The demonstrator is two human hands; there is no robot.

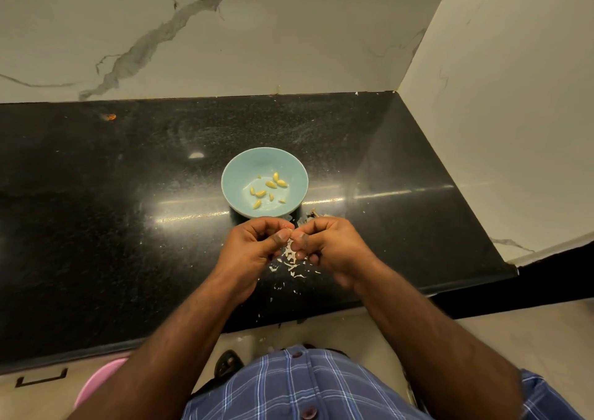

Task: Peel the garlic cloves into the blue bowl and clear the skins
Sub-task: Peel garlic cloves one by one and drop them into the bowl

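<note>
A light blue bowl (244,165) stands on the black counter and holds several peeled yellowish garlic cloves (271,184). Just in front of the bowl, above the counter, my left hand (254,246) and my right hand (331,246) meet fingertip to fingertip. Both pinch a small garlic clove (289,228) between thumbs and curled fingers; most of it is hidden by the fingers. Thin white garlic skins (294,267) lie scattered on the counter below my hands, a few more near the counter's front edge.
The black granite counter (128,210) ends at marble walls behind and to the right. A small scrap of garlic remains (313,214) lies right of the bowl. A pink tub (96,384) sits on the floor at lower left.
</note>
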